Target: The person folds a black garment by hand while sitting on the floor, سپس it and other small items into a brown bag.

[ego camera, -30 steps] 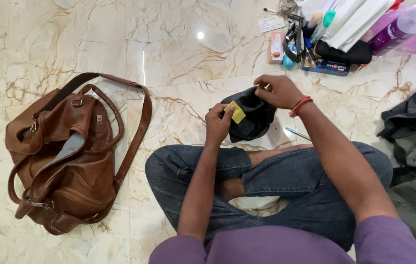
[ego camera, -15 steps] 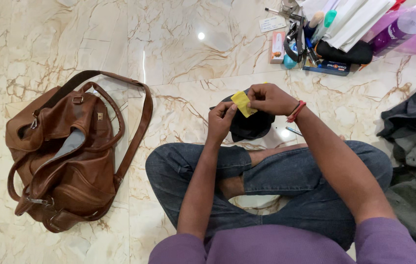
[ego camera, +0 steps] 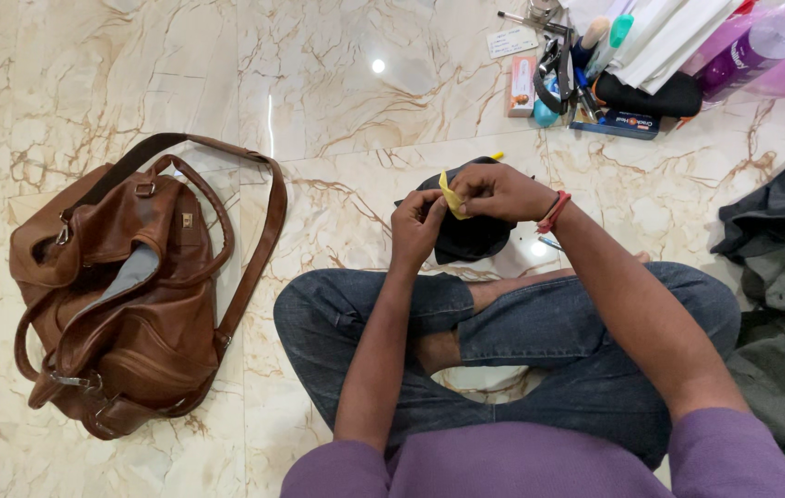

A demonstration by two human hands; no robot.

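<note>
Both hands are pinching a small yellow slip (ego camera: 451, 195) just above the black pouch (ego camera: 468, 235): left hand (ego camera: 416, 226) and right hand (ego camera: 496, 192) closed on it. Folding step, apparently; next calls for a firm crease.

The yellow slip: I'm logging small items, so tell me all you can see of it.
The yellow slip is small, thin and paper-like, bent or folded so mostly its edge shows. It is pinched between the fingertips of the left hand and right hand, above a black pouch over the marble floor. Any print is hidden.
</note>
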